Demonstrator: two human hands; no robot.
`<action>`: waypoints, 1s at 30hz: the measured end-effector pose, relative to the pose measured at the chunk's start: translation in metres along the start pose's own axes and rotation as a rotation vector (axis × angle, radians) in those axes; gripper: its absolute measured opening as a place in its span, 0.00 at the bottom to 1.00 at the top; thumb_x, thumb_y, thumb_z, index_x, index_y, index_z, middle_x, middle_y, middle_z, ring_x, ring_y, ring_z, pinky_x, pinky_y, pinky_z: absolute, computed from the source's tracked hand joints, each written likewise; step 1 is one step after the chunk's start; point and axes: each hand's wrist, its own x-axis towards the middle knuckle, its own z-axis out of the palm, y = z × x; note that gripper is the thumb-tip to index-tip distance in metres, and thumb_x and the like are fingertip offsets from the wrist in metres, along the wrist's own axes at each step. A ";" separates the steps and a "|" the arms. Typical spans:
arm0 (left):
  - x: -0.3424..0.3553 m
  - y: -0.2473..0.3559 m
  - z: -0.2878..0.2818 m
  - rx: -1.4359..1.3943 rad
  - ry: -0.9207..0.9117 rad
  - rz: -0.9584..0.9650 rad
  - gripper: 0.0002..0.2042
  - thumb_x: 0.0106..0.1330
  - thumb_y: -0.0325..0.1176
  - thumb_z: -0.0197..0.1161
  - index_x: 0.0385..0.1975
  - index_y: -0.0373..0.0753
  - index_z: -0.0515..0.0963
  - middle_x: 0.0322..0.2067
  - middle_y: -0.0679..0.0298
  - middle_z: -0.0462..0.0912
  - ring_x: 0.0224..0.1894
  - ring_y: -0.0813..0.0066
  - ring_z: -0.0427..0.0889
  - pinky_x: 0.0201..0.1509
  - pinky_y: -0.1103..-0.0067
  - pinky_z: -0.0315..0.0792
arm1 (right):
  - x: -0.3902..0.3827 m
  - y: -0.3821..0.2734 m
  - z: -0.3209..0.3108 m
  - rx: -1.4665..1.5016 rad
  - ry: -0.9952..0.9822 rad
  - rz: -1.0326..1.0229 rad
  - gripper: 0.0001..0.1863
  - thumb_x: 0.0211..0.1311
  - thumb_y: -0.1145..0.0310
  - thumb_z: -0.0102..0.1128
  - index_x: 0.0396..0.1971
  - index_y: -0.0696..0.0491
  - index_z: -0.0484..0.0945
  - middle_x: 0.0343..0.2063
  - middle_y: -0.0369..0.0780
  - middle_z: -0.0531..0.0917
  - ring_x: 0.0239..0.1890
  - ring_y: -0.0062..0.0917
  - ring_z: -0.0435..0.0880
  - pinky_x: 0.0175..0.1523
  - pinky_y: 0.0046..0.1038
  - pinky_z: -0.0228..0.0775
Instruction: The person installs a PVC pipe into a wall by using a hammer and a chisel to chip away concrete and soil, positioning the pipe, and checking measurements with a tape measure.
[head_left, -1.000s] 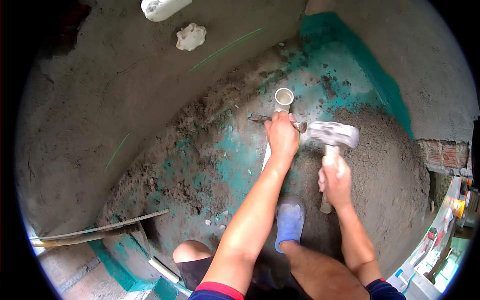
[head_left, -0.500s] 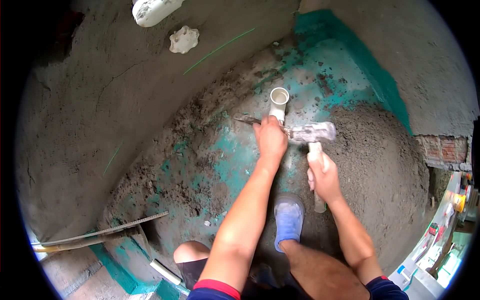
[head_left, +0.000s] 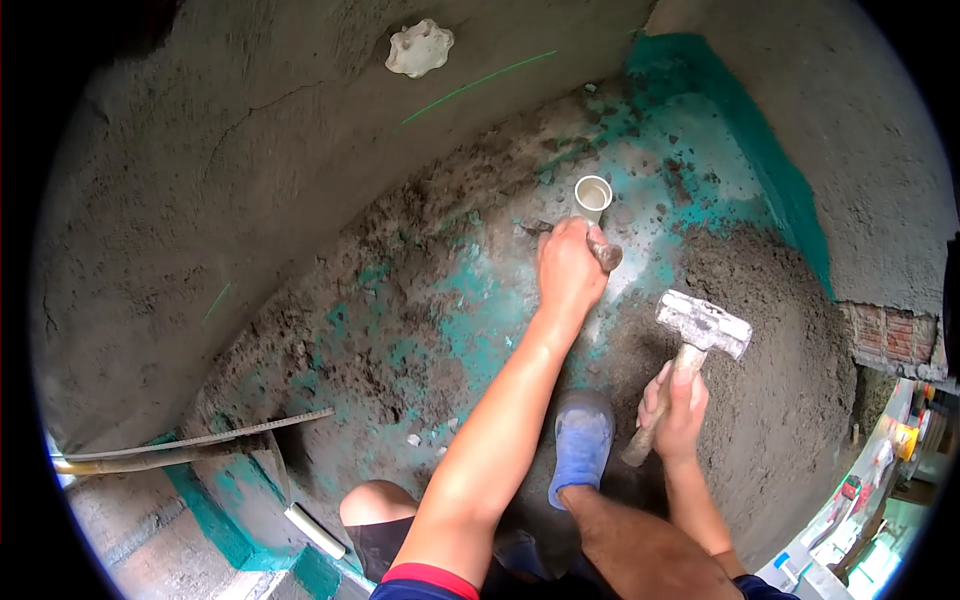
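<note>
My left hand is closed around a steel chisel, whose blunt struck end sticks out on the right; much of its length is hidden by the fingers. Just beyond that hand, a white plastic pipe stands up with its round mouth open. Lower and to the right, my right hand grips the handle of a club hammer. Its pale, mortar-smeared head is up and to the right, apart from the chisel. Patchy teal coating and crumbled mortar surround the hands.
A mound of grey mortar lies at the right, near exposed bricks. My blue shoe is between my arms. A long strip and white tube are lower left. A white knob-like fitting protrudes from the wall.
The hammer has drawn away from the chisel's struck end, down and to the right. The chisel has turned in my left hand. The whole view has shifted a little.
</note>
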 end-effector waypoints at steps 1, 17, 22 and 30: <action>0.002 0.001 0.000 -0.005 0.010 0.000 0.12 0.66 0.35 0.56 0.26 0.31 0.72 0.29 0.43 0.77 0.33 0.39 0.75 0.40 0.55 0.68 | 0.001 -0.007 0.001 0.001 -0.005 0.000 0.22 0.73 0.49 0.46 0.32 0.55 0.66 0.16 0.37 0.72 0.13 0.19 0.70 0.18 0.21 0.62; 0.000 -0.016 0.001 -0.003 0.055 0.003 0.12 0.66 0.34 0.57 0.25 0.31 0.72 0.28 0.43 0.76 0.33 0.39 0.75 0.38 0.56 0.68 | 0.013 -0.040 0.022 -0.118 -0.100 -0.308 0.24 0.68 0.46 0.53 0.26 0.54 0.70 0.15 0.32 0.72 0.13 0.16 0.68 0.18 0.22 0.61; 0.009 -0.004 0.008 0.015 -0.027 -0.044 0.10 0.67 0.34 0.55 0.30 0.33 0.76 0.35 0.47 0.79 0.36 0.42 0.75 0.45 0.58 0.68 | 0.067 0.000 0.018 -0.508 -0.056 -0.237 0.19 0.71 0.54 0.54 0.30 0.56 0.74 0.16 0.35 0.75 0.15 0.16 0.71 0.20 0.22 0.62; 0.007 -0.011 0.003 -0.034 0.038 0.072 0.14 0.68 0.36 0.57 0.25 0.30 0.70 0.27 0.43 0.75 0.33 0.36 0.73 0.37 0.55 0.66 | 0.056 -0.002 0.022 -0.297 -0.074 -0.296 0.17 0.72 0.55 0.51 0.29 0.53 0.70 0.16 0.32 0.72 0.14 0.14 0.68 0.19 0.19 0.61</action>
